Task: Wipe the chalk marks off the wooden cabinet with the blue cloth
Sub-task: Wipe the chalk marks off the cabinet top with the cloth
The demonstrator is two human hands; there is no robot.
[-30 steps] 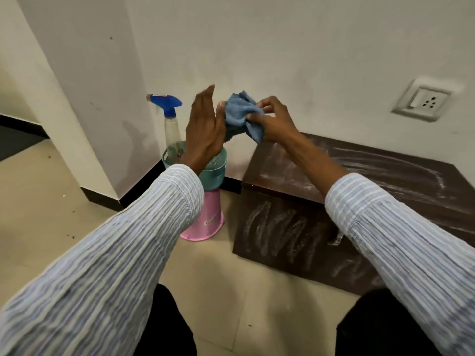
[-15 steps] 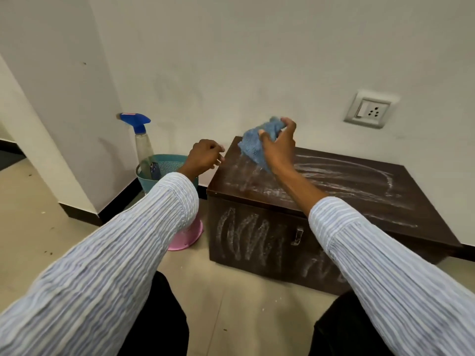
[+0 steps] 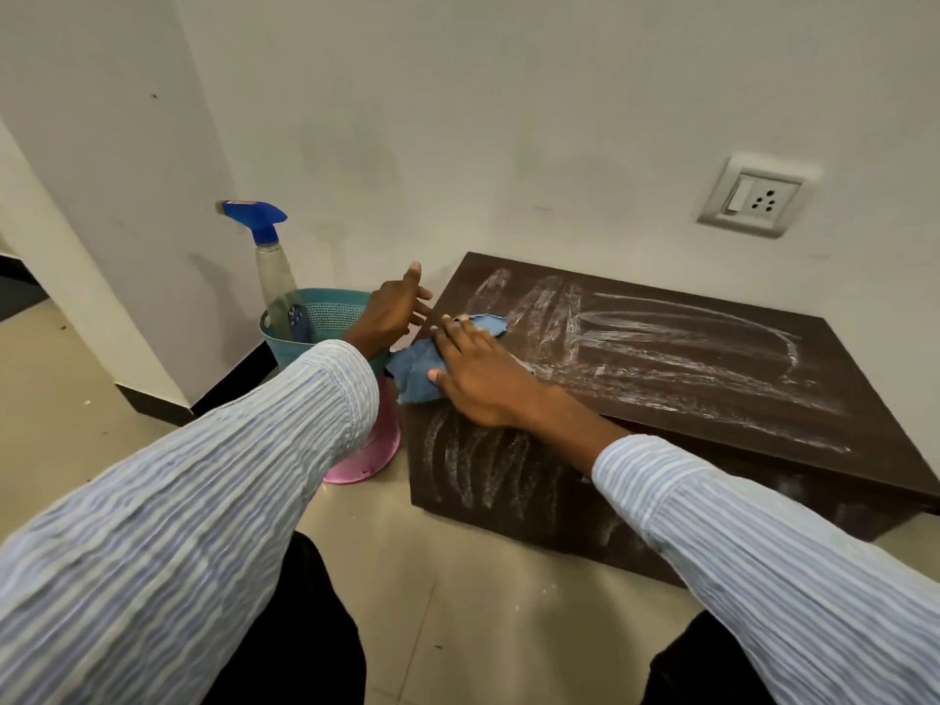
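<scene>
A low dark wooden cabinet (image 3: 712,414) stands against the wall, with white chalk marks (image 3: 661,348) smeared across its top and more streaks on its front. The blue cloth (image 3: 419,371) lies at the top's near left corner, partly hanging over the edge. My right hand (image 3: 483,374) presses flat on the cloth, fingers spread over it. My left hand (image 3: 394,310) hovers just left of the cabinet's corner with fingers apart, holding nothing.
A teal basket (image 3: 325,315) sits on a pink bucket (image 3: 374,445) left of the cabinet, with a blue-topped spray bottle (image 3: 269,256) standing in it. A wall socket (image 3: 753,201) is above the cabinet. Tiled floor (image 3: 458,602) lies in front; a wall corner juts out at left.
My right hand brought the cloth down from the air onto the cabinet's top left corner and flattened on it. My left hand let go of the cloth and opened beside the cabinet.
</scene>
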